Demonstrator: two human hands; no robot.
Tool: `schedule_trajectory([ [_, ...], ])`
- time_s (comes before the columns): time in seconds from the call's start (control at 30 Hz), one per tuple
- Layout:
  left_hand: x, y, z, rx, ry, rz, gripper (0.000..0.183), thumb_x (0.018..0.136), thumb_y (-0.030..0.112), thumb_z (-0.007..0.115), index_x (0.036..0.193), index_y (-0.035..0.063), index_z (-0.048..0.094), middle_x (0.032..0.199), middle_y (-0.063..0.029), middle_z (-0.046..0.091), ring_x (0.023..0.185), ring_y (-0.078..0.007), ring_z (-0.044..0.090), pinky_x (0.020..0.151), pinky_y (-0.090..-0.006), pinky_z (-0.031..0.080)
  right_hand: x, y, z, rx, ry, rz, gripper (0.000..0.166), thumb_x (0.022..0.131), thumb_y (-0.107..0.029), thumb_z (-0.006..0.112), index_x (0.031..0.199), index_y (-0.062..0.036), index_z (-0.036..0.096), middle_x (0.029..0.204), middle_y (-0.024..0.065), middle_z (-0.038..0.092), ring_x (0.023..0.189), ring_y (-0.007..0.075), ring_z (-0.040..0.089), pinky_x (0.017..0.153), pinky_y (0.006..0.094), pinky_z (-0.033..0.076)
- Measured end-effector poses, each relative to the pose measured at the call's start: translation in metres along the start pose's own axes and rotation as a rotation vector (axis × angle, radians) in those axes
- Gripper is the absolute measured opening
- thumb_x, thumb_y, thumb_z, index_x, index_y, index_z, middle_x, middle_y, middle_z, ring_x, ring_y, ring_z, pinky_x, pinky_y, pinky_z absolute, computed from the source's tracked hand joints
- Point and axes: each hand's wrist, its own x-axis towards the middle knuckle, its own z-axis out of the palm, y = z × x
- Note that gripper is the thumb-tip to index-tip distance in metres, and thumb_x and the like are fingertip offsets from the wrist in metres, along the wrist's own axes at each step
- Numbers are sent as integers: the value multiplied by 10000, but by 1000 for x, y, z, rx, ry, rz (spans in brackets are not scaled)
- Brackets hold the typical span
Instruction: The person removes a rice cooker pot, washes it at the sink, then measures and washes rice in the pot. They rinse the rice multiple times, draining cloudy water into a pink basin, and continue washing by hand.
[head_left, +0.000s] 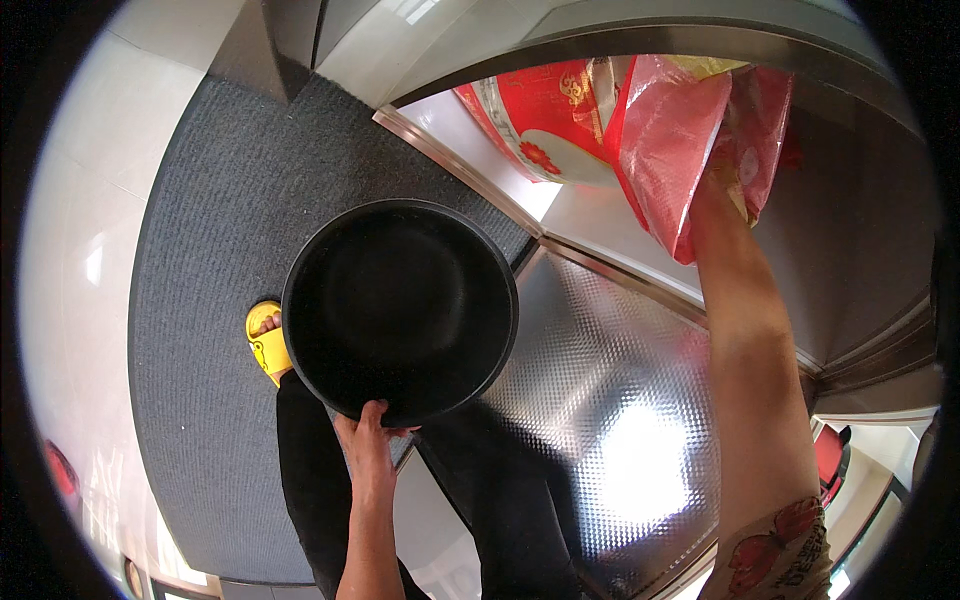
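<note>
My left hand grips the near rim of a round black pot, thumb over the edge and fingers beneath. The pot is held above the floor mat, its dark inside facing up. My right arm reaches into the open mouth of a pinkish-red plastic sack in a low cabinet. Only the back part of my right hand shows there; its fingers are hidden in the sack. Red and white printed packaging with gold marks and a red flower lies beside the sack's mouth.
An open cabinet door with a dimpled, shiny metallic inner face stands close to my legs. The cabinet's front edge runs diagonally. A grey ribbed mat covers part of the pale tiled floor. My foot wears a yellow slipper.
</note>
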Motion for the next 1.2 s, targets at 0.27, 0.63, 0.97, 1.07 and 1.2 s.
schedule_trajectory([
  [0.27,-2,10,10,23,3,-28,302,777,147,474,1016,11,349,830,-134,500,647,-254,583,561,-316,452,4,0,8,38,23,-1,403,790,-52,584,1170,-42,449,1102,99,529,991,203,513,862,320,427],
  [0.63,0,12,25,-24,0,-19,299,784,140,495,1011,23,340,849,-142,500,606,-246,574,545,-307,449,11,-3,15,106,62,-5,435,785,-38,593,1188,-42,430,1121,104,516,1014,211,506,883,329,422],
  [0.97,5,11,16,-48,-45,69,316,782,129,492,1005,0,309,778,-136,507,564,-247,588,517,-300,459,22,-3,21,171,95,20,464,781,-24,601,1205,-41,412,1138,109,505,1036,219,499,903,337,417],
  [1.07,4,11,15,-75,-8,31,341,779,130,496,1024,-1,300,780,-130,506,565,-247,585,512,-296,459,23,-2,19,221,122,36,473,780,-20,603,1210,-41,406,1143,111,502,1042,222,497,908,339,416],
  [1.2,6,7,14,-74,-46,32,344,782,139,494,1034,1,305,799,-130,506,570,-245,583,516,-295,459,19,1,13,360,187,58,485,778,-15,606,1216,-41,399,1150,113,498,1051,225,494,916,342,414],
])
